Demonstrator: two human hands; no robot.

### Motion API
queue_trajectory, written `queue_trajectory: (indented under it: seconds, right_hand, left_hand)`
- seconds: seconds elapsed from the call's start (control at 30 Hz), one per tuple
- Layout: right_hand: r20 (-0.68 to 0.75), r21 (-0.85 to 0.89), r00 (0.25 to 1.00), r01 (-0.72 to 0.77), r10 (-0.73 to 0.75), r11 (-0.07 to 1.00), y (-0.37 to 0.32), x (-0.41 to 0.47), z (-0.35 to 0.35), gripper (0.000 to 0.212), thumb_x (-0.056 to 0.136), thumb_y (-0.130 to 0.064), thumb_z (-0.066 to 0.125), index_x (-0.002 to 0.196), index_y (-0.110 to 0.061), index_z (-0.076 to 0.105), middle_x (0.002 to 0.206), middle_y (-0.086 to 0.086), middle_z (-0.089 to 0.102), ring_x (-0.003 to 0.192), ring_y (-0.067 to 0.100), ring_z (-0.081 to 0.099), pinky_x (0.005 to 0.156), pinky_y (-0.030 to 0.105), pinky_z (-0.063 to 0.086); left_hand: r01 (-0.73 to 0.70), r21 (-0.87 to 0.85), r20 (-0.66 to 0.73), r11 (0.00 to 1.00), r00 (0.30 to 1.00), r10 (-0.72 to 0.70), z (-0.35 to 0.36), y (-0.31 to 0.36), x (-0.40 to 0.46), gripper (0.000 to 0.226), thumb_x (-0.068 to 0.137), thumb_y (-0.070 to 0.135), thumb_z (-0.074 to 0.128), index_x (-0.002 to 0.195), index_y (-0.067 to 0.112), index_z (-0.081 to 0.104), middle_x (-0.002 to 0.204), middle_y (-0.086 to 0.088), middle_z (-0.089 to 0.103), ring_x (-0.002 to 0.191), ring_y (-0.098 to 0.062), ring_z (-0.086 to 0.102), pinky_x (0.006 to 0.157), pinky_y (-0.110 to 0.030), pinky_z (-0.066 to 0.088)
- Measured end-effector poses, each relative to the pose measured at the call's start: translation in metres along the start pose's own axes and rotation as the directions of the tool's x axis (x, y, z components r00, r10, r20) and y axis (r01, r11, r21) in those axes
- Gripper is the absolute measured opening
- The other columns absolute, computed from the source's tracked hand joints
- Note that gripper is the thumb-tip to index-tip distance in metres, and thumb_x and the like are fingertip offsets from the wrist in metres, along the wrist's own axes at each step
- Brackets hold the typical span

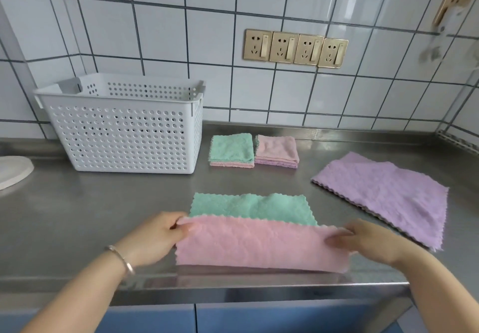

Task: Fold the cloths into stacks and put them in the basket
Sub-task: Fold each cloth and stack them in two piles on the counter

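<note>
Head view. Folding step under way: pink cloth (259, 244) is held at its far edge, doubled toward the person, lying over a green cloth (251, 207) on the steel table (103, 216). Left hand (155, 236) pinches the left corner between thumb and fingers; right hand (370, 242) pinches the right corner the same way, both forearms reaching in low from the near edge, a bangle (121, 258) on the left wrist.

Two folded stacks (252, 151) sit side by side, just right of the white basket (124, 135) (nothing seen through its perforations). A purple cloth (383, 195) lies flat, well to the right.

Next move, by my reckoning: bring the pinched edge level with the near one, keeping corners matched, then fold again.
</note>
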State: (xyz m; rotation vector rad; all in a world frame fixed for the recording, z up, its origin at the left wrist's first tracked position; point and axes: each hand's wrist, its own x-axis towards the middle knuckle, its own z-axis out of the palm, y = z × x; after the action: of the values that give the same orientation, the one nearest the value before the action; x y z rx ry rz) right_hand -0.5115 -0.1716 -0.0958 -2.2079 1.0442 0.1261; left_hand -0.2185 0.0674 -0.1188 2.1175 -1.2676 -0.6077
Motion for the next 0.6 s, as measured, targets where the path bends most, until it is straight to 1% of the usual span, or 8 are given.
queue_trajectory:
  seconds: [0.07,0.13,0.2,0.27,0.33,0.43,0.47,0.6]
  right_hand:
    - [-0.082,0.132,0.996,-0.026,0.037,0.991,-0.004,0.015,-0.001,0.030,0.085,-0.032,0.065,0.073,-0.004,0.065,0.069,0.001,0.060,0.064,0.013,0.053,0.066,0.027,0.043]
    - [-0.174,0.212,0.980,-0.060,0.098,0.975,-0.010,0.036,0.000,0.026,0.084,-0.029,0.065,0.082,-0.003,0.069,0.075,0.003,0.062,0.067,0.015,0.055,0.066,0.027,0.043]
    - [-0.247,0.269,0.958,-0.076,0.145,0.960,-0.019,0.057,0.003,0.024,0.083,-0.027,0.065,0.085,-0.004,0.069,0.080,0.007,0.063,0.067,0.017,0.054,0.066,0.030,0.042]
    - [-0.284,0.337,0.941,-0.083,0.186,0.938,-0.025,0.077,0.007,0.019,0.084,-0.022,0.063,0.090,-0.005,0.068,0.088,0.010,0.063,0.072,0.020,0.054,0.069,0.029,0.040]
    - [-0.292,0.358,0.928,-0.120,0.233,0.926,-0.027,0.092,0.013,0.021,0.087,-0.021,0.060,0.097,-0.004,0.066,0.093,0.011,0.060,0.080,0.022,0.053,0.067,0.027,0.039]
    - [-0.311,0.352,0.907,-0.168,0.284,0.921,-0.028,0.103,0.018,0.017,0.086,-0.024,0.059,0.090,-0.007,0.061,0.090,0.012,0.059,0.073,0.025,0.053,0.049,0.026,0.038]
    - [-0.320,0.344,0.901,-0.177,0.293,0.922,-0.029,0.105,0.019,0.017,0.086,-0.024,0.059,0.088,-0.008,0.061,0.088,0.012,0.059,0.072,0.025,0.053,0.048,0.025,0.038]
    - [-0.367,0.303,0.878,-0.199,0.306,0.932,-0.030,0.108,0.022,0.018,0.086,-0.024,0.056,0.071,-0.013,0.055,0.073,0.004,0.055,0.078,0.026,0.053,0.063,0.028,0.041]
  left_hand:
    - [0.070,-0.134,-0.106,0.989,0.991,-0.084,0.003,0.004,0.024,0.034,0.094,0.027,0.050,0.063,0.013,0.050,0.061,0.000,0.044,0.059,-0.016,0.040,0.058,-0.028,0.031]
    - [0.110,-0.209,-0.255,0.972,0.953,-0.163,0.010,0.009,0.049,0.038,0.093,0.027,0.052,0.057,0.016,0.046,0.053,0.001,0.040,0.057,-0.020,0.040,0.055,-0.030,0.030]
    - [0.170,-0.247,-0.322,0.954,0.914,-0.246,0.016,0.011,0.072,0.031,0.093,0.028,0.049,0.069,0.009,0.055,0.056,-0.004,0.047,0.063,-0.026,0.045,0.059,-0.033,0.033]
    - [0.259,-0.214,-0.321,0.942,0.892,-0.318,0.020,0.008,0.093,0.031,0.093,0.030,0.045,0.092,0.004,0.063,0.082,-0.017,0.064,0.083,-0.036,0.058,0.073,-0.036,0.044]
    - [0.333,-0.169,-0.310,0.928,0.876,-0.370,0.024,0.003,0.106,0.034,0.093,0.032,0.043,0.106,0.008,0.063,0.109,-0.019,0.065,0.104,-0.036,0.058,0.085,-0.033,0.044]
    - [0.396,-0.140,-0.317,0.908,0.850,-0.419,0.029,0.002,0.115,0.037,0.094,0.033,0.041,0.115,0.009,0.060,0.120,-0.018,0.061,0.113,-0.035,0.055,0.089,-0.032,0.042]
    - [0.406,-0.111,-0.328,0.907,0.846,-0.419,0.030,0.001,0.116,0.038,0.094,0.035,0.041,0.116,0.010,0.060,0.121,-0.017,0.061,0.113,-0.034,0.055,0.089,-0.032,0.042]
    - [0.420,-0.001,-0.387,0.908,0.837,-0.387,0.034,0.002,0.120,0.035,0.093,0.031,0.042,0.110,0.007,0.060,0.120,-0.018,0.062,0.111,-0.035,0.055,0.087,-0.033,0.044]
